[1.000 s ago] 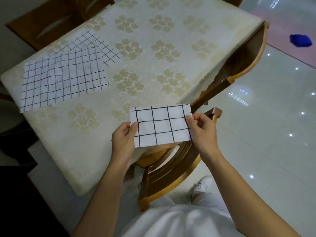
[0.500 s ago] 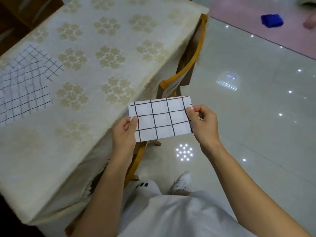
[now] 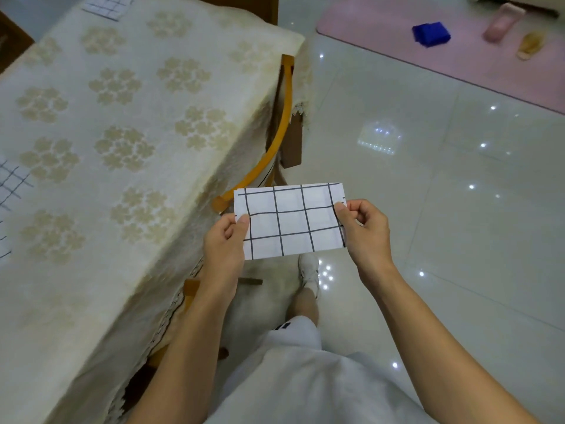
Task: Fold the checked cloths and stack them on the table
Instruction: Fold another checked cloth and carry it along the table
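A folded checked cloth [image 3: 290, 220], white with dark lines, hangs flat in the air beside the table's right edge, over the floor. My left hand [image 3: 226, 243] pinches its left edge and my right hand [image 3: 365, 231] pinches its right edge. On the table [image 3: 128, 179] with its cream flowered cover, an unfolded checked cloth [image 3: 10, 185] shows only at the far left edge. Another folded checked cloth [image 3: 105, 4] lies at the table's far end, partly cut off by the top of the view.
A wooden chair [image 3: 279, 133] is pushed under the table's right side, just beyond the held cloth. Glossy white floor tiles spread to the right. A pink mat [image 3: 458, 62] at the far right carries a blue object [image 3: 431, 33] and slippers [image 3: 530, 45].
The view has swung right and away from the table, so the unfolded cloths slid out to the left edge. Both hands keep the same grip on the folded cloth.
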Motion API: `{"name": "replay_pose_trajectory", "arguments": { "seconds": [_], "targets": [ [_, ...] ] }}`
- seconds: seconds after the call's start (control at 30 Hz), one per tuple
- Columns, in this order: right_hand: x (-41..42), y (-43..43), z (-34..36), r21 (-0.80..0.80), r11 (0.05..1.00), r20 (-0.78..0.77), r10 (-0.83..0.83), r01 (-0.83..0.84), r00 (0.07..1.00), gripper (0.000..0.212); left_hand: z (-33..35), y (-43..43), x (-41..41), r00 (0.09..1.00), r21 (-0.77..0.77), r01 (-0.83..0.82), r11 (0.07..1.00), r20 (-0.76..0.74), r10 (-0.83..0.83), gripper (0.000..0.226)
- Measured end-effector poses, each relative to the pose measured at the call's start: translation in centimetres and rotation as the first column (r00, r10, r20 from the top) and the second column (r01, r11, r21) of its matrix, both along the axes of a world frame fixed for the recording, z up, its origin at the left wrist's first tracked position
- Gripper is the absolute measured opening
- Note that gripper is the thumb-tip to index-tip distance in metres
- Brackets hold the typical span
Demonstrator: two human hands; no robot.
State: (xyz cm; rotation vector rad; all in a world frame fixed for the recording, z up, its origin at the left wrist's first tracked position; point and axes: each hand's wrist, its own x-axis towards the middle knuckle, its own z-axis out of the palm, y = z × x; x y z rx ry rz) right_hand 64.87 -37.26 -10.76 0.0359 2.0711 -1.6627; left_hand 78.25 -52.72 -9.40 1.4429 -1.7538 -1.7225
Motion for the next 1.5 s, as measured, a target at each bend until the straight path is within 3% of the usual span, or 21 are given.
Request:
{"name": "replay_pose_trajectory", "arguments": {
  "seconds": [0.33, 0.97, 1.3, 1.5],
  "targets": [
    [-15.6, -4.8, 0.9, 0.053, 0.998, -0.027, -0.024, 0.026, 0.999, 0.022, 0.2, -5.7, -16.4, 0.997, -0.027, 0.077, 0.997, -0.001, -0.077, 0.030],
    [-43.5, -12.0, 0.3, 0.017, 0.997, -0.052, -0.073, 0.074, 0.996, 0.022, 0.0, -13.7, -44.9, 0.989, -0.059, 0.133, 0.989, -0.051, -0.136, 0.025],
    [-66.1, -16.2, 0.2, 0.051, 0.995, -0.078, 0.085, -0.081, 0.993, 0.015, 0.1, -15.2, -64.6, 0.998, -0.036, -0.061, 0.997, -0.013, 0.060, 0.035],
    [-75.4, -19.0, 0.3, 0.061, 0.986, -0.081, 0.158, -0.153, 0.984, 0.016, 0.7, -16.7, -72.5, 0.994, -0.031, -0.111, 0.993, -0.017, 0.110, 0.040]
  ]
}}
